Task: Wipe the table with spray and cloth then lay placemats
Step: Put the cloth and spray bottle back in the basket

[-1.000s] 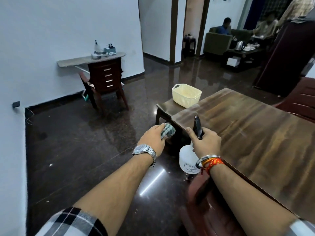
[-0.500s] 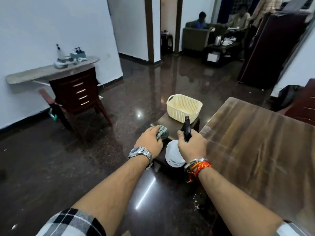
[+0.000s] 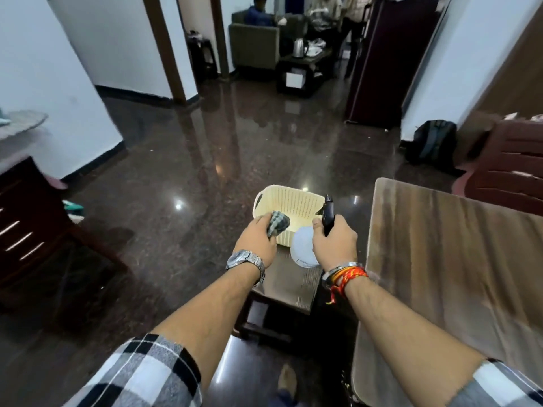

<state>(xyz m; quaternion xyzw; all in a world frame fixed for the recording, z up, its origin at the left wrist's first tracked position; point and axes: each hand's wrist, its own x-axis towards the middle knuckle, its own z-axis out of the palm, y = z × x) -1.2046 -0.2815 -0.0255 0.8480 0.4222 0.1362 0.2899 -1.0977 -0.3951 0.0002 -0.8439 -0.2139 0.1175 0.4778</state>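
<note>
My left hand (image 3: pixel 257 237) grips a bunched checked cloth (image 3: pixel 277 223) at the near left rim of a cream plastic basket (image 3: pixel 293 205). My right hand (image 3: pixel 333 240) holds a white spray bottle (image 3: pixel 304 249) by its black trigger head, just in front of the basket's near right side. The basket stands on a small dark stool (image 3: pixel 289 284). The wooden table (image 3: pixel 452 259) lies to the right of both hands, its top bare where visible. No placemats show.
A dark wooden chair (image 3: pixel 32 230) stands at the left, a maroon plastic chair (image 3: pixel 511 163) at the far right. A backpack (image 3: pixel 432 143) leans on the wall. People sit on a sofa in the far room. Glossy floor lies between.
The view has swung right and both hands have moved forward from beside the table corner to the basket on the stool, still holding cloth and bottle.
</note>
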